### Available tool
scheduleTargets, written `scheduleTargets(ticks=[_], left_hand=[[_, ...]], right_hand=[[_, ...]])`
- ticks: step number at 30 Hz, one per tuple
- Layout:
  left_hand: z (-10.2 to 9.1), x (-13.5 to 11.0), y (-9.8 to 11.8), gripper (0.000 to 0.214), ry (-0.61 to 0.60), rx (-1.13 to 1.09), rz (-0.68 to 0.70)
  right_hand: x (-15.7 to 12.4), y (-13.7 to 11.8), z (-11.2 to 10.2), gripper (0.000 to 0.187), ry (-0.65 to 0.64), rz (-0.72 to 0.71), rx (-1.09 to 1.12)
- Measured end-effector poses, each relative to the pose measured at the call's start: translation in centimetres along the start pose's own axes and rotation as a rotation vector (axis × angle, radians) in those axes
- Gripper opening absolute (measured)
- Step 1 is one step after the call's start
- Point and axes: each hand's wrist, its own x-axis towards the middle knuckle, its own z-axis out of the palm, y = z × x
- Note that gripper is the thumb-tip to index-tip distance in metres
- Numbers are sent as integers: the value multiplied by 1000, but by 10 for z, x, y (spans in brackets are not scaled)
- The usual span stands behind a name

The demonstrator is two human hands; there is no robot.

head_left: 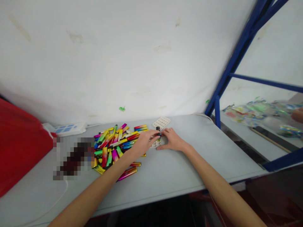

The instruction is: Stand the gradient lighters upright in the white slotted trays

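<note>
A heap of colourful lighters (113,145) lies on the grey table (165,176) in front of me. My left hand (144,142) reaches over the heap's right edge, its fingers pinched on a small dark-topped lighter (158,131) standing upright. My right hand (172,139) rests right next to it, fingers curled against a white tray (156,144) that lies half hidden beneath both hands. A second white tray with a grid of holes (161,122) lies just behind, near the wall.
A white power strip (67,128) sits at the back left by the wall, beside a red bag or cloth (19,142). A blue metal frame (227,78) stands to the right. Beyond it another table holds plastic packets (260,113), with another person's hand (298,114) at the edge.
</note>
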Motion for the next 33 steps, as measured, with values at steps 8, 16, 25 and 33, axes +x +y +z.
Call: scheduleTargets(ticks=[8,16,25,33], left_hand=[[-9,-1,-11,42,182,127,9],[-80,19,-97,39,46,551,-199],[-89,19,-125,32,-60,445,-169],[-98,-1,-67,43,344,-555,-371]], right_hand=[[0,-1,-1,70,8,16,9],[1,0,0,74,-4,18,28],[-1,-3,-3,71,0,15,56],[0,-3,-2,71,-7,27,45]])
